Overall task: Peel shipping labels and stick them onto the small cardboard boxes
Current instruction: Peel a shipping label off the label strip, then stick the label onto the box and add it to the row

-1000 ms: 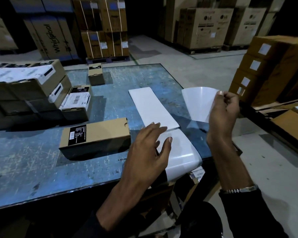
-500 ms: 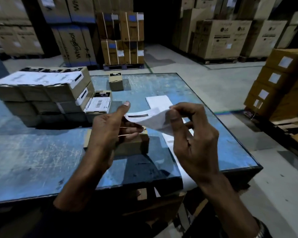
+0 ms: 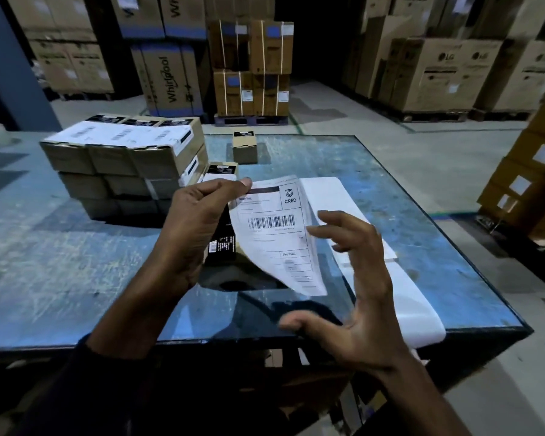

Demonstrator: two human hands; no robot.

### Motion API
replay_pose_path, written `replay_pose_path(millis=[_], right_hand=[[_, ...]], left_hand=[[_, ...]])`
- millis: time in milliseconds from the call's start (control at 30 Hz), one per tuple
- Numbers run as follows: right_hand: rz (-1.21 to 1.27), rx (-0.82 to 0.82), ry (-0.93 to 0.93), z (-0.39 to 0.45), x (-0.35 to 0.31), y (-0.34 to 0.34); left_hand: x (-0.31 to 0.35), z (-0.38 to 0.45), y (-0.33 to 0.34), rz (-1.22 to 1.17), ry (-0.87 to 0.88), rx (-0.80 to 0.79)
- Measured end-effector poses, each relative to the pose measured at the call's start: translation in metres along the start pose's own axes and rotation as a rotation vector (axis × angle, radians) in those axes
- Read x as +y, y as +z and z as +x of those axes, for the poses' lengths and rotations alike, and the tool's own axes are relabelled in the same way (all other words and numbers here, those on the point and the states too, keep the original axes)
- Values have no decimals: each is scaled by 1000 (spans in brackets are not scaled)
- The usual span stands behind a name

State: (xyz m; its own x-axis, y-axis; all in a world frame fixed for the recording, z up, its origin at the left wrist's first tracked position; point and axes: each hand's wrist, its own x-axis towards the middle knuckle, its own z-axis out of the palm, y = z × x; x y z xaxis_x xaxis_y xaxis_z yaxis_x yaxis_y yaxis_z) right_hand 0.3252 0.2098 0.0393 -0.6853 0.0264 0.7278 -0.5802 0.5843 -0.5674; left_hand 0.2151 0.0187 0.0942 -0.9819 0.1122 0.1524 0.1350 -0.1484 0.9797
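Observation:
My left hand (image 3: 199,228) pinches the top left corner of a white shipping label (image 3: 277,234) with a barcode, held up above the blue table (image 3: 76,278). The label hangs curled, printed side towards me. My right hand (image 3: 356,287) hovers just right of the label, fingers spread and holding nothing. Under the label lies a small cardboard box (image 3: 224,250) with a black sticker, mostly hidden by my left hand and the label. A white strip of label backing (image 3: 409,303) runs along the table's right side and droops over the front edge.
A stack of labelled small boxes (image 3: 123,165) stands at the left of the table. One lone small box (image 3: 244,147) sits at the far edge. Large cartons on pallets (image 3: 438,73) fill the background, and labelled brown boxes (image 3: 529,177) are piled at the right.
The label has turned printed side up. My right hand has let go of it and opened beside it, while my left hand keeps the corner. The view has shifted nearer.

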Motion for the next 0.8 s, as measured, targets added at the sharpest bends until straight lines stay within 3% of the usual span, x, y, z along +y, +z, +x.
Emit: replay_pose_path(millis=[133, 233, 567, 800], right_hand=[[272, 169, 368, -2, 4, 12], [460, 146, 542, -4, 14, 17], [523, 102, 595, -6, 24, 19], [432, 117, 653, -11, 23, 19]], left_hand=[[-2, 11, -3, 10, -11, -32], [-6, 21, -6, 15, -37, -110], [-14, 64, -42, 360, 5, -443], [-38, 81, -56, 321, -2, -554]])
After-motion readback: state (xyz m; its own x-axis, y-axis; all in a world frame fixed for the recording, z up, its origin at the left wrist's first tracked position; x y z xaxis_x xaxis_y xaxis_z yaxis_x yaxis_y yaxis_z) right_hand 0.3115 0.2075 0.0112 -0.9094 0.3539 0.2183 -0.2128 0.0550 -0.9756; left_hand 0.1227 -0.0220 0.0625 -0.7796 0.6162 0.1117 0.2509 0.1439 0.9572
